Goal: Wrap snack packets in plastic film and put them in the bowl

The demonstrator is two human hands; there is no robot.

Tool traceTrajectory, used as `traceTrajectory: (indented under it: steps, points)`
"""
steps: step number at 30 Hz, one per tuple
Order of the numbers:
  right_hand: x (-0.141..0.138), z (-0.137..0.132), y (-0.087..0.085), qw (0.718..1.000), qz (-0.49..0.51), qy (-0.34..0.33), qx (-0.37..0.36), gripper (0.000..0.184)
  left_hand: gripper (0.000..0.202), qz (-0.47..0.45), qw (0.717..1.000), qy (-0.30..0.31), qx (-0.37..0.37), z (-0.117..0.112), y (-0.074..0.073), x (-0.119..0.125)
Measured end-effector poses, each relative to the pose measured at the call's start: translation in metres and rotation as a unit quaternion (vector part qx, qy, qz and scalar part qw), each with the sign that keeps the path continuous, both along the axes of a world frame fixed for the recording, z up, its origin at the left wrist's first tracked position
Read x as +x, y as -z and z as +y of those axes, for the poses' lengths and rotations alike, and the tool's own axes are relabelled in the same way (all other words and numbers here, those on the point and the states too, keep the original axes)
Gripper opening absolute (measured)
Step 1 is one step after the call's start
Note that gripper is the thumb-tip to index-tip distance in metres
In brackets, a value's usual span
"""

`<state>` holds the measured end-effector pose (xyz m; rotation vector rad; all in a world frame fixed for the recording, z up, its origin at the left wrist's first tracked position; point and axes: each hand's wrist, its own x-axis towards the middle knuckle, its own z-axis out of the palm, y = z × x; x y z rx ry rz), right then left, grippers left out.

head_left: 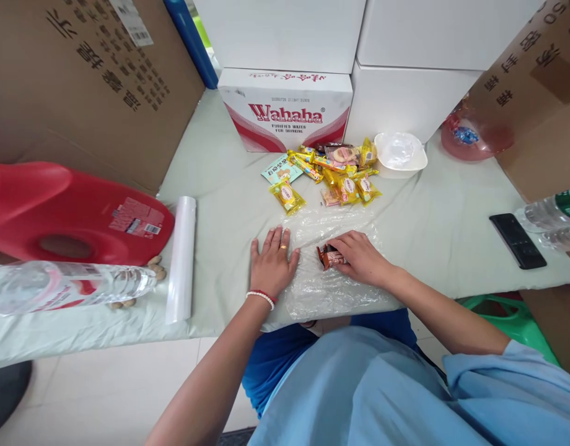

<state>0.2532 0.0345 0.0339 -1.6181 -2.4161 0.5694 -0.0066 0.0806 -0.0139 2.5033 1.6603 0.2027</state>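
My left hand (274, 263) lies flat, fingers stretched out, at the left edge of a clear plastic sheet (341, 291) spread on the cloth-covered table. Over the same sheet, my right hand (359, 255) has its fingers closed round a small brown-wrapped snack (330, 257); part of the wrapper is hidden under the fingers. Beyond the hands is a heap of snacks in yellow wrappers (347, 186). One yellow packet (287, 196) lies nearer my left hand, by a light green packet (281, 168).
A white Wahaha box (287, 118) and a white plastic bowl (401, 155) stand behind the snacks. On the left are a plastic film roll (181, 260), a red jug (80, 214) and a lying water bottle (75, 286). A black phone (517, 241) lies right; a pink bowl (475, 139) stands back right.
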Motion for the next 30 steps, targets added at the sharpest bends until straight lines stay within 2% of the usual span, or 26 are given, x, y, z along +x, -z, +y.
traceTrajectory:
  steps: [4, 8, 11, 17, 21, 23, 25, 28, 30]
  points:
    - [0.002, 0.003, -0.002, 1.0, 0.012, 0.007, 0.026, 0.055, 0.064, -0.003, 1.0, 0.0, -0.002, 0.0, 0.0, 0.0]
    - [-0.005, 0.006, 0.007, 1.0, -0.003, 0.003, 0.006, 0.053, 0.063, -0.002, 1.0, -0.005, -0.004, 0.0, 0.001, 0.0]
    - [-0.008, 0.008, 0.011, 1.0, -0.003, 0.017, -0.01, 0.058, 0.063, -0.001, 1.0, -0.006, -0.007, 0.0, 0.001, 0.0]
    - [-0.006, 0.01, 0.013, 0.999, -0.005, 0.04, 0.007, 0.061, 0.064, 0.001, 1.0, -0.003, -0.003, 0.0, 0.002, 0.0]
    - [-0.003, 0.007, 0.02, 1.0, 0.02, 0.021, 0.002, 0.083, 0.064, -0.009, 1.0, -0.005, -0.004, 0.001, 0.003, -0.001]
    - [0.001, 0.003, 0.02, 0.998, 0.051, 0.019, 0.024, 0.09, 0.065, -0.022, 1.0, -0.005, -0.003, 0.002, 0.004, -0.002]
    - [0.008, -0.005, 0.015, 0.994, 0.091, 0.024, 0.061, 0.084, 0.065, -0.048, 0.999, -0.015, 0.005, 0.004, 0.004, -0.005]
    - [0.024, -0.027, 0.001, 0.98, 0.157, 0.056, 0.106, 0.055, 0.065, -0.09, 0.993, -0.05, 0.057, -0.001, 0.0, -0.012]
    - [0.036, -0.048, -0.005, 0.974, 0.182, 0.076, 0.11, 0.039, 0.06, -0.103, 0.989, -0.036, 0.104, -0.011, -0.004, -0.018]
